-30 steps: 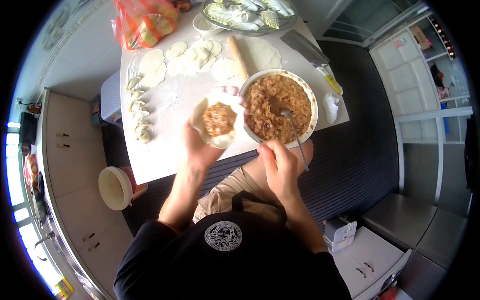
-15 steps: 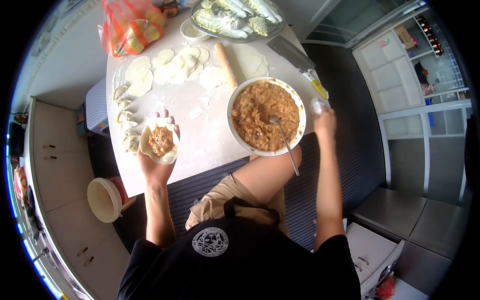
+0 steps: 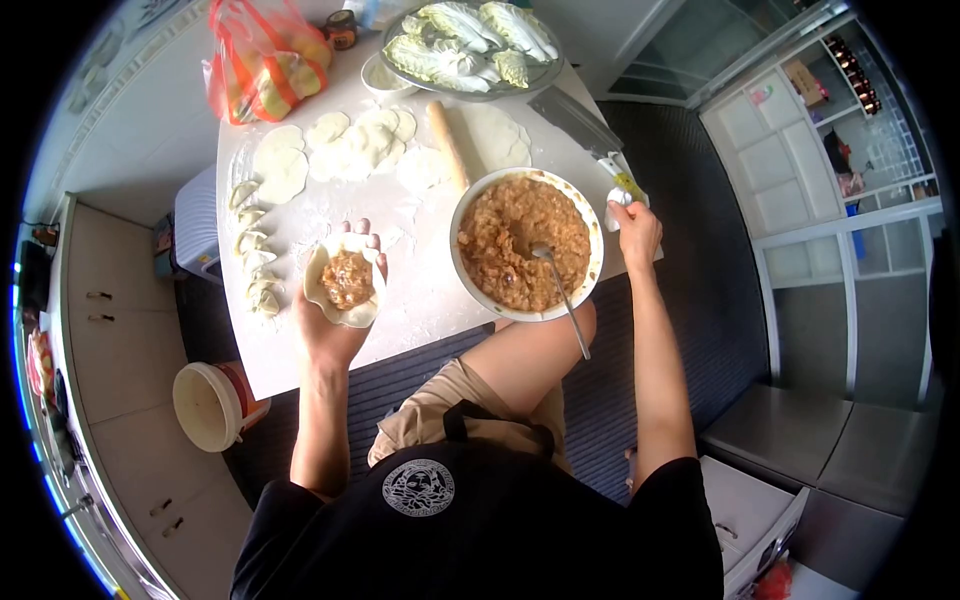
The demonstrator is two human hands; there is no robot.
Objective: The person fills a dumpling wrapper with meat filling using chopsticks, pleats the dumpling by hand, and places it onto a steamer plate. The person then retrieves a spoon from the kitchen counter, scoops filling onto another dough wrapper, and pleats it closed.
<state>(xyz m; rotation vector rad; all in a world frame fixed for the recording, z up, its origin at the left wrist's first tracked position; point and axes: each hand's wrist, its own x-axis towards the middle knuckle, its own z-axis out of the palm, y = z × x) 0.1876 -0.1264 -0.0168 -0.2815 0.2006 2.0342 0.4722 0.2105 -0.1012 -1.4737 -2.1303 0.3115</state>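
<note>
A round dumpling wrapper point(image 3: 315, 283) with a mound of meat filling point(image 3: 347, 279) in its middle rests on the palm of my left hand point(image 3: 330, 335). The fingertips of that hand curl up behind the wrapper's far edge. My right hand point(image 3: 640, 235), at the table's right edge, pinches a small crumpled white piece that looks like tissue point(image 3: 616, 207). Just beyond it lies a cleaver point(image 3: 575, 120) with a yellow-and-white handle. Between my hands stands a white bowl point(image 3: 457, 262) of brown filling, with a metal spoon point(image 3: 569, 305) leaning in it.
Folded dumplings point(image 3: 250, 243) line the table's left side. Flat wrappers point(image 3: 280, 165) and a rolling pin point(image 3: 448, 145) lie farther back. Behind them are a plate of cabbage leaves point(image 3: 470, 50), a small bowl point(image 3: 388, 78) and an orange-striped bag point(image 3: 265, 65). A bucket point(image 3: 207, 405) stands on the floor.
My left hand has moved slightly right with the filled wrapper. My right hand has shifted a little left, and the white piece now shows beside its fingertips, close to the cleaver's handle.
</note>
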